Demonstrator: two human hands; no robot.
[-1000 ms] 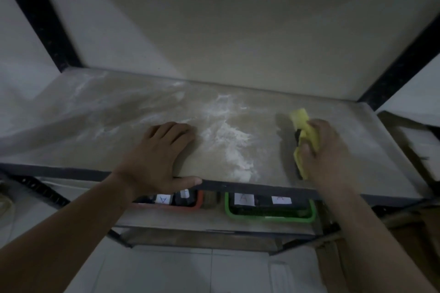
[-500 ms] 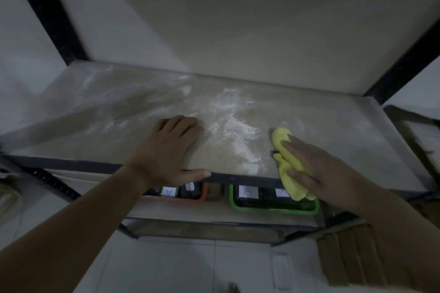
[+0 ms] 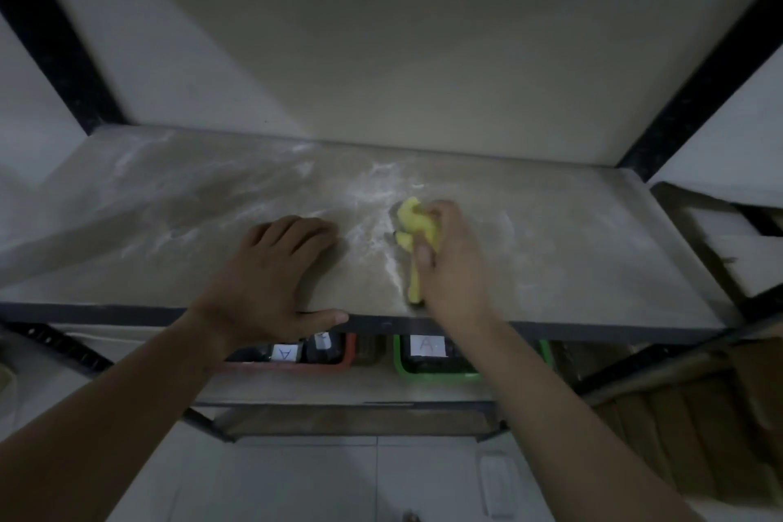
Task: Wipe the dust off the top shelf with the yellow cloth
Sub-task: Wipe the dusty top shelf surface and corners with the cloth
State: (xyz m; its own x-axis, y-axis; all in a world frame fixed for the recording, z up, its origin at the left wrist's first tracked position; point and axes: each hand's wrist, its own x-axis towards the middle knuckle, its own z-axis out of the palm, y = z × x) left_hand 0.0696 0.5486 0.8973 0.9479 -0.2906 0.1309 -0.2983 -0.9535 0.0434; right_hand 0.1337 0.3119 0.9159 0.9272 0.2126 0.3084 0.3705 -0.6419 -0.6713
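The cloth [image 3: 413, 227] is held bunched on the top shelf [image 3: 572, 250], a little right of the middle and between the front edge and the back. It is gripped by the right hand [image 3: 451, 263]; the grip is curled round the cloth, with the thumb pressed on its near side, and a yellow tail is seen trailing toward the front edge. The cloth is set at the right border of a white patch of dust [image 3: 373, 203], and fainter streaks are spread across the left half of the shelf.

The left hand [image 3: 275, 280] is laid palm down on the shelf just left of that patch, well apart from the cloth. Its grip is flat, with fingers straight and close together, and nothing is held; the thumb is stretched along the front edge.

Black posts [image 3: 55, 38] are seen at the back corners. On the lower shelf [image 3: 339, 392], a red bin [image 3: 348, 352] and a green bin [image 3: 398, 358] are placed side by side, each fitted with a paper label [image 3: 427, 345]. Cardboard [image 3: 699, 415] is seen at the lower right.
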